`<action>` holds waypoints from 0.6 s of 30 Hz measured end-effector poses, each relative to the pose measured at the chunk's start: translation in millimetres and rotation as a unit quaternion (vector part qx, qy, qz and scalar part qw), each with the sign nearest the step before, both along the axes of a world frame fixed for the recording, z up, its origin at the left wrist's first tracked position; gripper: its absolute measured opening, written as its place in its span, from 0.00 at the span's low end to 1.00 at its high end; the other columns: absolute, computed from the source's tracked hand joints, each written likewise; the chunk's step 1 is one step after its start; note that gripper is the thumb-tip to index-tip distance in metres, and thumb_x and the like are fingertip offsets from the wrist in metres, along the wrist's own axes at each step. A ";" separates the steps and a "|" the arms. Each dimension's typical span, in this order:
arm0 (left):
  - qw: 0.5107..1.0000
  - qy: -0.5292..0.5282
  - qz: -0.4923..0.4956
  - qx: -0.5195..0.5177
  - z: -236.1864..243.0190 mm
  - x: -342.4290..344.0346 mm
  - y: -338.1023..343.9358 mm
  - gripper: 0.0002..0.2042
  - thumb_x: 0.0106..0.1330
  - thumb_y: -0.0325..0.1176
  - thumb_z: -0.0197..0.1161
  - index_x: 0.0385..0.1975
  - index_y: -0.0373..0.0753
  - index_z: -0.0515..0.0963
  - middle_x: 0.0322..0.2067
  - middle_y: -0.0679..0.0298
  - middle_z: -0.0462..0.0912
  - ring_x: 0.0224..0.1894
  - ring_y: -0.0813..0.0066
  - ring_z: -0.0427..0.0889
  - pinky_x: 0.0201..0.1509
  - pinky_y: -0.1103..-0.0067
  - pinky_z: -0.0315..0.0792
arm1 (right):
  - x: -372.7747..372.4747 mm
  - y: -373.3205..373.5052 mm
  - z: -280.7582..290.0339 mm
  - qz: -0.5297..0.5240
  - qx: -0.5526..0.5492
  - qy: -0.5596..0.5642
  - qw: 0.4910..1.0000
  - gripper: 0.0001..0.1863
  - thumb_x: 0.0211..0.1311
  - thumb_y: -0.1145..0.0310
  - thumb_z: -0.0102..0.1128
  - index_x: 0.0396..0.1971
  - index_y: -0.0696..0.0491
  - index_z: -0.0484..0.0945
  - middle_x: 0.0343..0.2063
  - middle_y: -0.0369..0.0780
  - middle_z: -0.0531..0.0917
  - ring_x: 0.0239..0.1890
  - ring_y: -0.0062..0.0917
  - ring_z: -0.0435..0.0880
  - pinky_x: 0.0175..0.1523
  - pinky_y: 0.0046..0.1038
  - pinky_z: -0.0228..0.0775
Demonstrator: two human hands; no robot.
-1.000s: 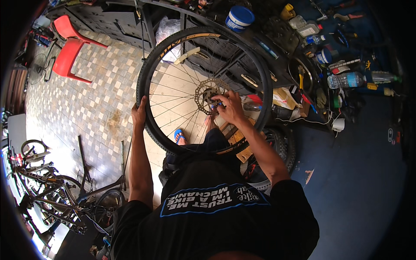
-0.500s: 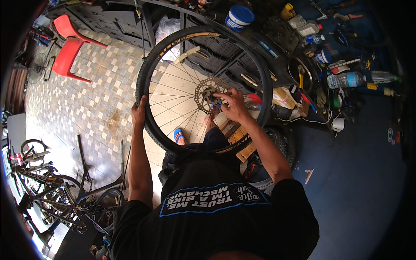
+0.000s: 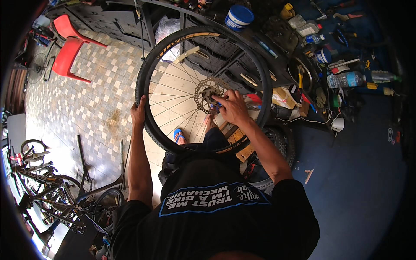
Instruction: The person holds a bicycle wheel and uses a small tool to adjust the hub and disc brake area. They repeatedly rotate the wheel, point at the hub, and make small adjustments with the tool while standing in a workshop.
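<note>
A bicycle wheel (image 3: 141, 82) with a black tyre stands tilted in front of my body, its lower edge close to my lap. My left hand (image 3: 138, 113) is closed around the tyre at the wheel's left side. Toward the middle, a perforated disc brake rotor (image 3: 199, 99) surrounds the hub (image 3: 209, 92). My right hand (image 3: 235, 109) is at the hub, index finger stretched out against its centre and the other fingers partly curled, apart from the index. The thumb's exact contact is hard to make out.
A dark workbench (image 3: 284, 41) carries a blue tub (image 3: 239, 18), bottles (image 3: 346, 80) and tools. Red chairs (image 3: 67, 58) stand on the tiled floor at far left. Several bicycles (image 3: 56, 190) crowd the lower left. Another tyre (image 3: 284, 149) lies beside my right forearm.
My right index finger has shifted slightly down and left on the hub's centre. The wheel and my left hand stay almost where they were.
</note>
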State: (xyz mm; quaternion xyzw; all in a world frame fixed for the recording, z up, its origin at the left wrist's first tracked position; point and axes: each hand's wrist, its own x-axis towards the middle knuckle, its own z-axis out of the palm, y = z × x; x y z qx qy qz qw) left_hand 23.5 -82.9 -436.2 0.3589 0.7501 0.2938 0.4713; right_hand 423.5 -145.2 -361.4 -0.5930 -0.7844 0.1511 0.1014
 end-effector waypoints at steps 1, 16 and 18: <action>1.000 0.002 -0.001 0.000 0.7 -0.4 -0.1 0.47 0.59 0.70 0.63 0.54 0.20 0.76 0.44 0.42 0.83 0.47 0.54 0.82 0.52 0.67 0.74 | -0.3 0.7 -4.0 -0.004 0.002 0.014 1.000 0.28 0.53 0.73 0.61 0.57 0.39 0.83 0.40 0.41 0.71 0.45 0.37 0.68 0.56 0.38 0.65; 1.000 -0.002 0.001 0.009 6.6 6.2 0.2 0.46 0.60 0.69 0.63 0.53 0.21 0.76 0.43 0.43 0.83 0.46 0.54 0.82 0.53 0.67 0.73 | 3.6 2.8 -19.7 -0.091 -0.095 0.177 0.975 0.24 0.55 0.72 0.61 0.54 0.40 0.85 0.42 0.43 0.72 0.48 0.40 0.70 0.59 0.40 0.66; 1.000 -0.004 0.000 0.010 2.7 2.4 -0.1 0.46 0.60 0.69 0.63 0.54 0.21 0.76 0.43 0.43 0.83 0.46 0.54 0.82 0.53 0.67 0.74 | 3.2 5.9 -15.5 -0.103 -0.110 0.178 0.972 0.23 0.56 0.71 0.61 0.54 0.41 0.85 0.43 0.43 0.73 0.49 0.40 0.70 0.60 0.40 0.66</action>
